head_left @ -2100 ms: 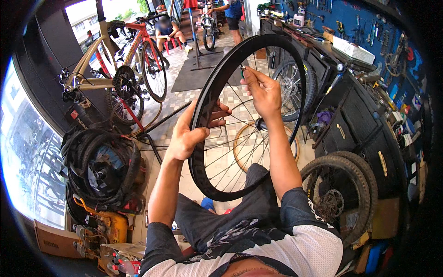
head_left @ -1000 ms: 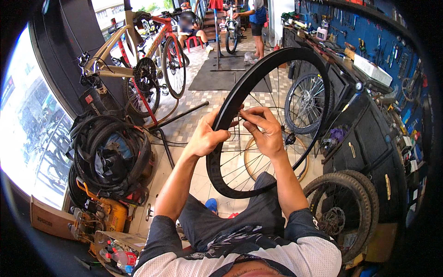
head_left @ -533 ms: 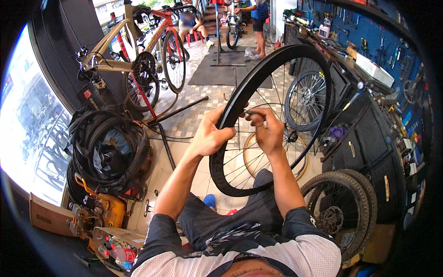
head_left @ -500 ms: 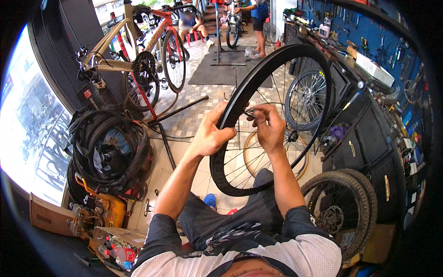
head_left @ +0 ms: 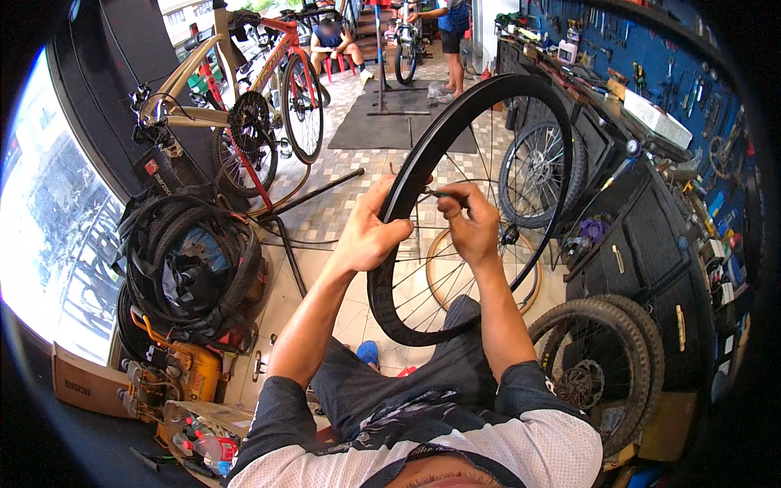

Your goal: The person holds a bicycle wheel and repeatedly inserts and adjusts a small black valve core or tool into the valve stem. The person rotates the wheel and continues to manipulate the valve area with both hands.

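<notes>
I hold a black bicycle rim [head_left: 561,138] with thin spokes upright in front of me, its lower edge over my lap. My left hand [head_left: 370,236] grips the rim's left side. My right hand [head_left: 470,221] sits inside the rim, its fingers pinched on a small thin tool or spoke end [head_left: 434,193] beside the inner rim wall. Which of the two it is cannot be told.
A pile of black tyres [head_left: 191,264] lies at my left, above an orange machine [head_left: 175,374]. Bicycles [head_left: 244,106] stand beyond. Spoked wheels [head_left: 537,175] and a knobby tyre wheel [head_left: 606,358] lean at the right by a dark workbench [head_left: 651,211]. Two people are at the back.
My right hand came down from the top of the rim to its inner left side, close to my left hand, and pinched a small piece there. The rim shifted right.
</notes>
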`<state>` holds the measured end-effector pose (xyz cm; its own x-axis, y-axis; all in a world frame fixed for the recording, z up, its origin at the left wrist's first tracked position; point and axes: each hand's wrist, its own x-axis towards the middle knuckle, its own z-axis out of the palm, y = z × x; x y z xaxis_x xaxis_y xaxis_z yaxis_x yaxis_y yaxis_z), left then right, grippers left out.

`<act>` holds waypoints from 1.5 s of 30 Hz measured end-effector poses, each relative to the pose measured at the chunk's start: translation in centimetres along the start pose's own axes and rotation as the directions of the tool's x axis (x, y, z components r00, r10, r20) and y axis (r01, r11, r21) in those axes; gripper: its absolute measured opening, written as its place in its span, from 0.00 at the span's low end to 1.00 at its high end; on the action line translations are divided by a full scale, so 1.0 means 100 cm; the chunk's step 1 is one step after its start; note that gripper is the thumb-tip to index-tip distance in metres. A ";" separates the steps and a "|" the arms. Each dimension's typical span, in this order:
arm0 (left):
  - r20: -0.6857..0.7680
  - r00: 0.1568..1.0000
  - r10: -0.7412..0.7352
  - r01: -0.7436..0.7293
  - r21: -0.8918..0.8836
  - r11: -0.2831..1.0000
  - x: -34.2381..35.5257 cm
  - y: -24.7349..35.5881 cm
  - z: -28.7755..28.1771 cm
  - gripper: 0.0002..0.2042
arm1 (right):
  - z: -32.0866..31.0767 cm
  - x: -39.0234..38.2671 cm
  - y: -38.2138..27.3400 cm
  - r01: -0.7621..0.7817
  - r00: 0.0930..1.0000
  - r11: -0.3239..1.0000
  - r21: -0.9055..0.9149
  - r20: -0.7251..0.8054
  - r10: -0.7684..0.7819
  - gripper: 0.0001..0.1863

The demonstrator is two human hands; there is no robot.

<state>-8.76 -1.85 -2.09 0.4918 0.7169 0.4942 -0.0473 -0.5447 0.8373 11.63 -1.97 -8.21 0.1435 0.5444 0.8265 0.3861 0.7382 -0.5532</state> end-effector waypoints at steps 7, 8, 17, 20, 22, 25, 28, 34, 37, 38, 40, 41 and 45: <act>0.041 0.994 -0.104 0.103 0.043 0.994 0.003 0.006 -0.001 0.33 | -0.008 0.004 0.015 -0.188 0.981 0.982 -0.015 0.050 0.189 0.23; 0.044 0.993 -0.108 0.106 0.038 0.994 0.002 0.004 -0.002 0.33 | -0.007 0.004 0.013 -0.078 0.994 0.995 -0.056 0.069 0.081 0.24; 0.033 0.999 0.034 -0.038 0.146 0.989 0.007 0.003 0.004 0.33 | -0.003 0.004 0.002 -0.223 0.963 0.934 0.280 -0.086 0.256 0.20; 0.034 0.999 0.010 -0.012 0.067 0.998 0.007 0.004 0.006 0.33 | -0.007 0.005 0.006 -0.288 0.957 0.956 0.056 -0.028 0.290 0.18; 0.036 0.998 -0.061 0.059 0.034 0.998 0.006 0.004 0.005 0.33 | -0.012 0.007 -0.007 -0.218 0.976 0.973 0.081 0.014 0.217 0.17; 0.030 0.982 -0.184 0.184 0.012 0.983 0.000 0.006 0.003 0.33 | -0.014 0.007 -0.022 -0.050 0.996 0.997 -0.066 0.067 0.055 0.19; 0.057 0.992 -0.112 0.114 -0.025 0.993 0.005 0.005 0.007 0.32 | -0.014 -0.001 -0.002 -0.058 0.998 0.990 0.126 -0.018 0.060 0.21; -0.016 0.998 0.066 -0.064 0.107 0.992 0.004 0.005 0.008 0.25 | -0.016 0.016 -0.013 -0.300 0.950 0.935 0.190 0.151 0.274 0.17; -0.010 0.995 0.103 -0.101 0.114 0.988 0.006 0.004 0.009 0.27 | -0.016 0.024 -0.023 -0.078 0.997 0.996 0.034 -0.012 0.079 0.16; -0.004 0.995 0.095 -0.094 0.131 0.987 0.005 0.004 0.005 0.29 | -0.018 0.029 -0.033 0.098 0.992 0.976 -0.193 -0.055 -0.111 0.16; -0.005 0.999 -0.034 0.035 0.121 0.992 0.001 0.010 0.000 0.29 | -0.020 0.035 -0.055 0.144 0.987 0.904 -0.403 -0.012 -0.163 0.16; -0.001 0.988 -0.153 0.153 0.084 0.985 -0.001 0.014 0.000 0.28 | -0.021 0.031 -0.068 0.030 0.999 0.911 -0.410 0.032 -0.018 0.16; 0.026 1.000 0.003 -0.001 -0.107 0.994 -0.001 0.007 0.003 0.30 | -0.038 0.029 -0.071 -0.294 0.945 0.949 -0.115 0.111 0.307 0.18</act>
<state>-8.52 -2.41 -1.63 0.5137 0.7036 0.4910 -0.1403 -0.4957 0.8571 12.75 -7.12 -1.55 0.1530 0.7852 0.6000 0.4286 0.4943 -0.7563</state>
